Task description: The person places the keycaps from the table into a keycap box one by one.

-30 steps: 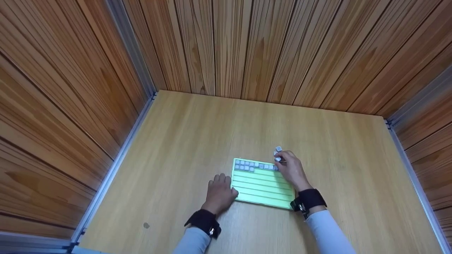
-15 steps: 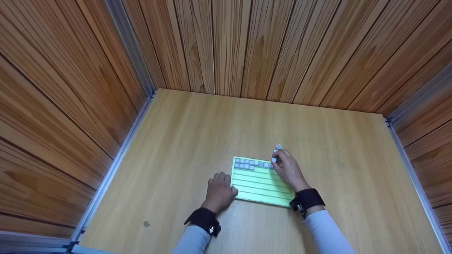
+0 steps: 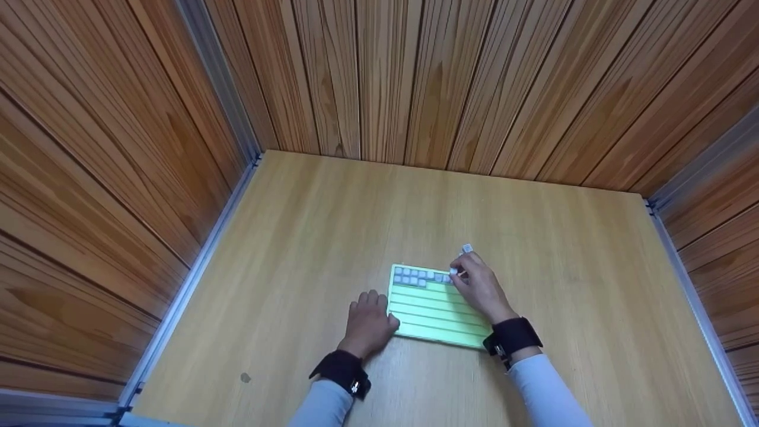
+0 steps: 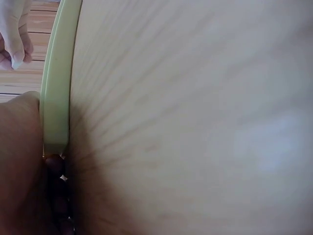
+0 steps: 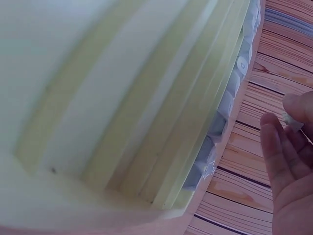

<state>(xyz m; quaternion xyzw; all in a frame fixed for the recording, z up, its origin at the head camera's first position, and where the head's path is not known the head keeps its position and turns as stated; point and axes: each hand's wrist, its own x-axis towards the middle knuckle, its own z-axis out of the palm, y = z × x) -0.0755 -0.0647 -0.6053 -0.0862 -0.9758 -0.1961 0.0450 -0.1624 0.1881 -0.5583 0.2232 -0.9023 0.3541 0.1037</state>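
A light green grooved board (image 3: 436,311) lies flat on the wooden table (image 3: 332,237). Several small grey tiles (image 3: 418,276) fill the left part of its far rows. My right hand (image 3: 458,273) pinches one grey tile (image 3: 453,271) over the right end of the top row. One loose grey tile (image 3: 467,248) lies on the table just beyond the board. Relaxed on the table, my left hand (image 3: 379,309) has its thumb against the board's left edge (image 4: 56,88). In the right wrist view the tile row (image 5: 230,98) runs along the board's rim, with my fingers (image 5: 286,156) beside it.
Wood-panelled walls (image 3: 385,77) close in the table on the left, far and right sides, with metal rails (image 3: 195,267) along the side edges. A small dark spot (image 3: 245,378) marks the table near its front left.
My right hand has moved left from the loose tiles beyond the board to the top row, carrying one tile. The left hand has stayed put.
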